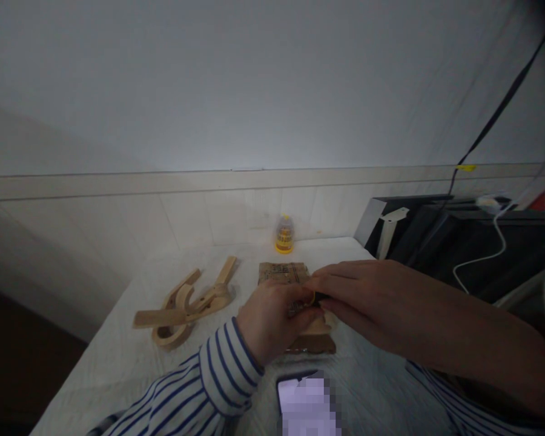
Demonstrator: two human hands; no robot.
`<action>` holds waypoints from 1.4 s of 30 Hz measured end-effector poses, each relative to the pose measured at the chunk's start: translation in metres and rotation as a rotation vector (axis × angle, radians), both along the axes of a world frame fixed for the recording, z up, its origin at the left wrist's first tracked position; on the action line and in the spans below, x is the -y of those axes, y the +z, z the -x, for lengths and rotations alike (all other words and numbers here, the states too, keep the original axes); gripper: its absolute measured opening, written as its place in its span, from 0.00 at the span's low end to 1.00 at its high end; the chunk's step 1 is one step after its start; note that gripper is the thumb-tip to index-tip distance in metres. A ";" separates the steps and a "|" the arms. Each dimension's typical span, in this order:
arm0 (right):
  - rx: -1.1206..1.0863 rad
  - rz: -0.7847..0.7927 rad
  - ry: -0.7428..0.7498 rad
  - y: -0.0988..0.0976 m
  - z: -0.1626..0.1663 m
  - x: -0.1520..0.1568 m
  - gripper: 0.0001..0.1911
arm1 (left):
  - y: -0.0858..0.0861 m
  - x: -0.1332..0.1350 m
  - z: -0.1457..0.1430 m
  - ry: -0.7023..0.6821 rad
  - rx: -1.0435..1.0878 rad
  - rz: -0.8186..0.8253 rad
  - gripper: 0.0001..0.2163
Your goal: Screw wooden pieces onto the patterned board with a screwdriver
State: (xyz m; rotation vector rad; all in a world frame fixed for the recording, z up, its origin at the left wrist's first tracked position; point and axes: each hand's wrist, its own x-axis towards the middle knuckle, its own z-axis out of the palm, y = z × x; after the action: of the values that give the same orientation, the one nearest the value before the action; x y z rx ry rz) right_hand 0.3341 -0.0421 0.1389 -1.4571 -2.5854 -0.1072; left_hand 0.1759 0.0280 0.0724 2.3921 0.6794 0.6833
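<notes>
My left hand and my right hand meet over a brown printed package. Between their fingertips is a small black-and-yellow handle, which looks like a screwdriver's; its tip is hidden. The left thumb and forefinger pinch its yellow end, while the right fingers close around the dark part. Beneath the hands, a pale wooden piece shows partly. To the left lie curved and straight wooden parts, some joined together.
A clear cone-shaped case with a yellow base stands by the wall. Near the front edge lies a phone, its lit screen blurred out. Dark panels and a white cable are at the right, beside the white-covered table.
</notes>
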 end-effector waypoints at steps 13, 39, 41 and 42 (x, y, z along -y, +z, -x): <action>0.084 -0.042 -0.111 -0.003 -0.001 -0.003 0.06 | 0.004 0.000 0.000 -0.142 0.047 0.137 0.09; 0.049 -0.037 -0.061 -0.001 0.001 0.003 0.08 | 0.001 0.003 0.000 -0.001 0.037 0.025 0.08; 0.055 -0.042 -0.050 -0.002 0.000 0.002 0.10 | 0.003 0.003 0.000 -0.013 0.032 0.036 0.08; 0.061 -0.047 -0.045 -0.003 0.000 0.002 0.10 | 0.004 0.003 0.001 -0.021 0.028 0.042 0.08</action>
State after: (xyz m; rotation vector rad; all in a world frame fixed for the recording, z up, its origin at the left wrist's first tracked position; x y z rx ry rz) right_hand 0.3346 -0.0441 0.1358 -1.5194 -2.5792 -0.2195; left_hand 0.1753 0.0246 0.0761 2.3435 0.6505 0.6858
